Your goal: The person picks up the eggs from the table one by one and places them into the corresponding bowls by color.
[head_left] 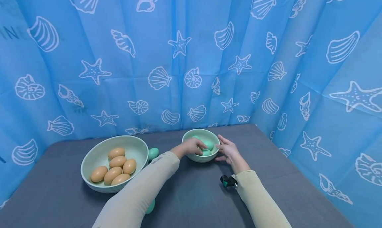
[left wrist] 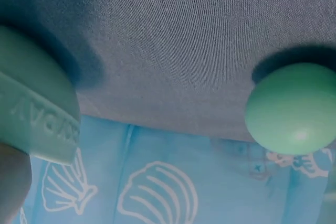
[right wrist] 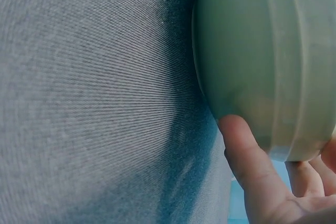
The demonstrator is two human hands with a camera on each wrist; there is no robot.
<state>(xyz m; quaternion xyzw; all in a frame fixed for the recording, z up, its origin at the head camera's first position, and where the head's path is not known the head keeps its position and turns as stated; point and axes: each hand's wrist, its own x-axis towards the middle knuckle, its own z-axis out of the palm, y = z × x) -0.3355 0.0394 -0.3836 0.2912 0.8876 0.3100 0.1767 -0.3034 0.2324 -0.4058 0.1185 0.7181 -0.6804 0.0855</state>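
My left hand [head_left: 192, 146] reaches over the left rim of a small pale green bowl [head_left: 200, 159], its curled fingers round a green egg [head_left: 206, 152] inside. Further green eggs [head_left: 209, 145] lie behind that one. At the bowl's right side, my right hand [head_left: 230, 153] grips the wall. In the right wrist view, its thumb [right wrist: 247, 150] presses low on the bowl's outside [right wrist: 236, 51], with other fingers up by the rim. The left wrist view catches part of the same bowl [left wrist: 37, 93] with raised lettering, and a finger at the lower left.
A large pale bowl [head_left: 86, 175] with several brown eggs [head_left: 118, 161] stands left. A green egg [head_left: 153, 154] lies beside it on the grey cloth [head_left: 191, 194]; another [head_left: 150, 207] is partly hidden by my left sleeve. A blue shell-print curtain [head_left: 191, 62] hangs behind.
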